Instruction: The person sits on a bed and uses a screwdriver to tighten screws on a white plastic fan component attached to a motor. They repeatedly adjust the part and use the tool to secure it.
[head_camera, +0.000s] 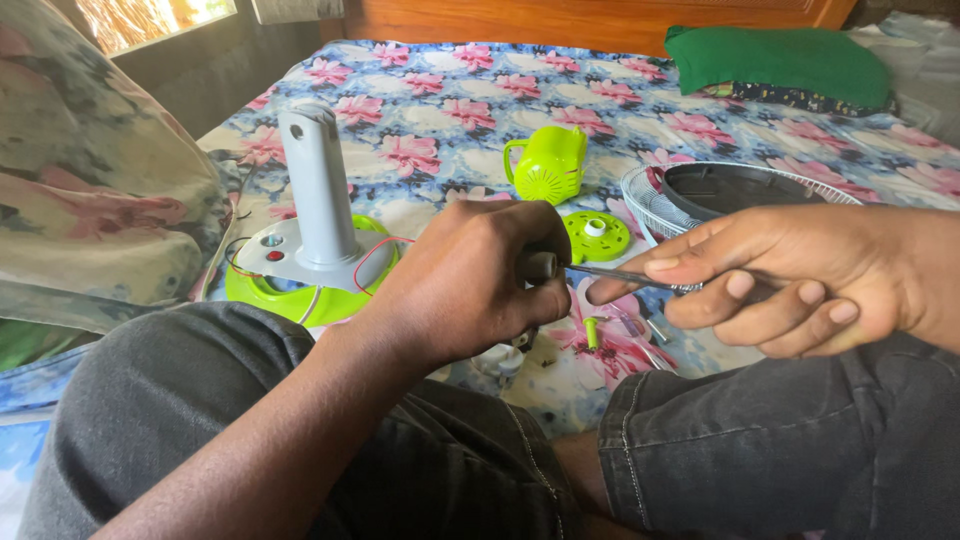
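The left hand (470, 285) is curled shut around a small part with a pale round end (540, 264), gripping it low over the lap so it cannot turn — what the rest of the part looks like is hidden inside the fist. The right hand (800, 280) pinches a thin metal tool (625, 275) between thumb and forefinger, the other fingers folded under, and holds it level so its tip meets the pale end in the left hand. It reads as a screwdriver shaft, slim and shiny, though its tip is hidden.

Just beyond the left hand stands a fan base (310, 270), lime green with a grey top plate and an upright grey column; a red wire (375, 255) loops out of it toward the left wrist. Past the meeting point of the two hands lies a round green disc (597, 237) with a white centre, and farther off a green motor cover (547, 163) — both set aside within reach. Behind the right hand rests a wire fan guard (650, 205). Below the tool, loose small bits (592, 330) lie on the flowered bedsheet (450, 120).
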